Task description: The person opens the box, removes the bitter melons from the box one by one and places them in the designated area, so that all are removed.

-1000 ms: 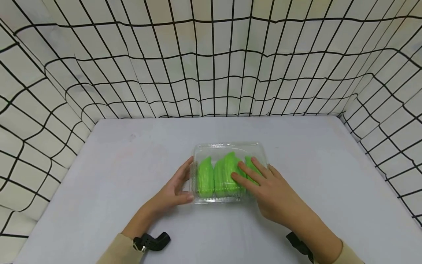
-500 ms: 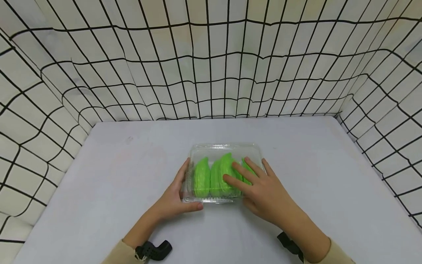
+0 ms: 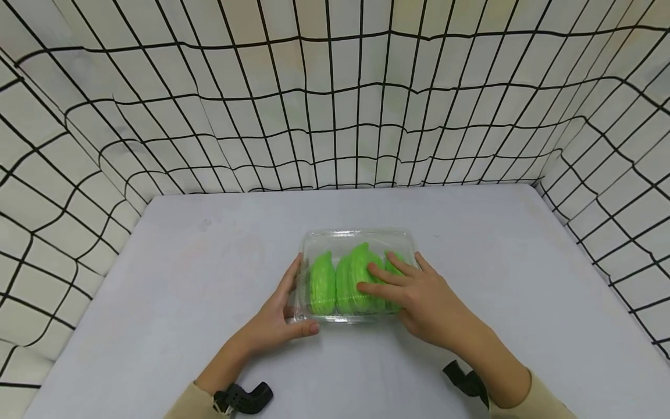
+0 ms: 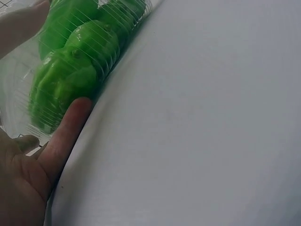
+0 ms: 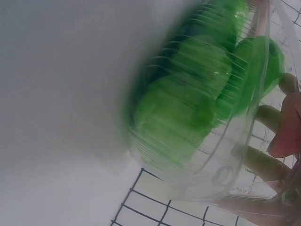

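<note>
A clear plastic clamshell box (image 3: 361,235) lies on the white table. It contains several bright green, banana-shaped pieces (image 3: 322,285), some partly covered by my right hand. At the box's left end my left hand (image 3: 269,320) grips the corner, fingers along the side and thumb in front. In the left wrist view, the thumb (image 4: 66,134) touches the ribbed wall near the green pieces (image 4: 61,84). My right hand (image 3: 431,305) rests on the right part of the lid with its fingers spread and fairly straight. The right wrist view shows fingers (image 5: 265,165) against the clear lid.
A black wire grid (image 3: 335,90) with white behind it surrounds the back and both sides of the white table (image 3: 209,244). Black wrist straps (image 3: 243,398) and beige sleeves (image 3: 193,404) show at both forearms.
My left thumb has slid from the box's left corner to its front edge. The right hand's fingers have shifted slightly on the lid. The camera view has moved a little.
</note>
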Tool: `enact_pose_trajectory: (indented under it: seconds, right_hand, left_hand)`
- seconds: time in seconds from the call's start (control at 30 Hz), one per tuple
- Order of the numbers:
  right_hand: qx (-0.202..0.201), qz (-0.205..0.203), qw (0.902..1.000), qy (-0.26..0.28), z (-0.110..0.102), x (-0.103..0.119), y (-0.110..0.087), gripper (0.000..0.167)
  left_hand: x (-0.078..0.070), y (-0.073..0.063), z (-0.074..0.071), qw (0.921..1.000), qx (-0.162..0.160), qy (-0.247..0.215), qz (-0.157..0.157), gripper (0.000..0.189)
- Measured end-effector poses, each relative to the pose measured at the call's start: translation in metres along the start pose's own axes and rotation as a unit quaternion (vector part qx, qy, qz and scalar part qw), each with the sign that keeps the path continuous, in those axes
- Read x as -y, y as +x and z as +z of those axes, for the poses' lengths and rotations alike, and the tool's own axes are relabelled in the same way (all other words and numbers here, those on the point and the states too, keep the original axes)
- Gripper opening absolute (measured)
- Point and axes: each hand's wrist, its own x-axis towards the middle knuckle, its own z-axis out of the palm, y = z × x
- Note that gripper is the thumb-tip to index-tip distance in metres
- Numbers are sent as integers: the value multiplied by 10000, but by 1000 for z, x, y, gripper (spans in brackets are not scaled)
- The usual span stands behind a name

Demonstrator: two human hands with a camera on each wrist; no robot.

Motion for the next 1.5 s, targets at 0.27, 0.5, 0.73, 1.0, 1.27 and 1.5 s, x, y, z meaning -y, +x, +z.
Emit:
enact_pose_trajectory:
  seconds: [0.27,0.5,0.73,1.0,1.27,1.5]
  right_hand:
    - [283,99,9966,765,-12,-3,4,88]
    - [597,193,9905,1222,-21,-9,6,92]
    - [569,409,9853,1560,-29,-17,1,95]
    - [291,270,9919,1204,-22,-12,9,92]
    - [8,0,9925,1224,-22,-18,12,90]
    - [-72,-13,9915,1301,-28,-21,16,88]
  left_hand:
    - [0,2,-2,9995,232,-92,188,118]
    - [3,3,-7,9990,357,-15,275,112]
    - [2,7,-10,9971,323,-475,496,97]
    - [8,8,-18,9969,-5,-775,112,84]
    - [8,5,-18,9899,-66,-1358,-397,72]
    - [6,5,-15,9882,-240,-1320,-739,61]
